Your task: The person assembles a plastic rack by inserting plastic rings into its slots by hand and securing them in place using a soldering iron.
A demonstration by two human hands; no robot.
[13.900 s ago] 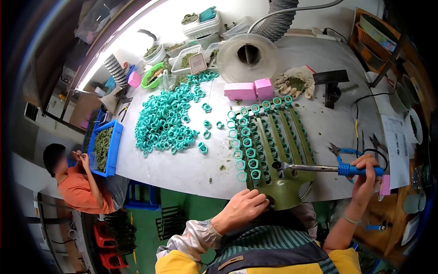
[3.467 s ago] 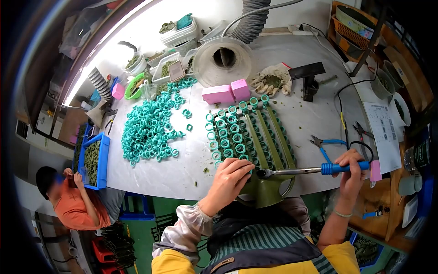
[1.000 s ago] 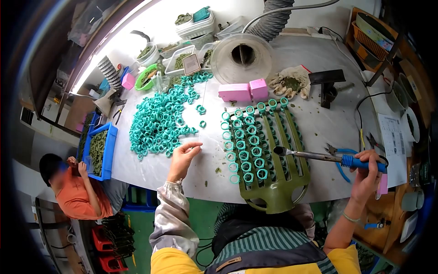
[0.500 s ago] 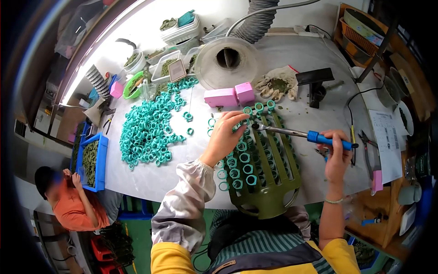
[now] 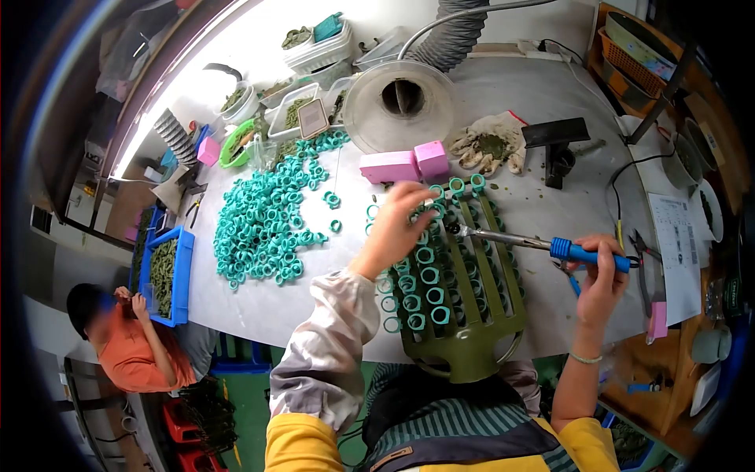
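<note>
My left hand is over the upper left part of a dark green slatted frame, fingers curled in a pinch around a teal ring; the fingers partly hide it. My right hand grips the blue handle of a soldering iron. Its metal shaft points left, and the tip meets the frame just right of my left fingertips. Rows of teal hexagonal rings line the frame's slats. The frame's rounded near end lies close to my lap.
A big heap of loose teal rings covers the table's left side. Pink blocks, a funnel-shaped hood, a glove and a black stand are behind the frame. Pliers lie right. A person in orange sits left.
The whole view has shifted slightly right. My left fingers have curled and moved a little at the frame; the iron's tip stays beside them, its handle slightly lower.
</note>
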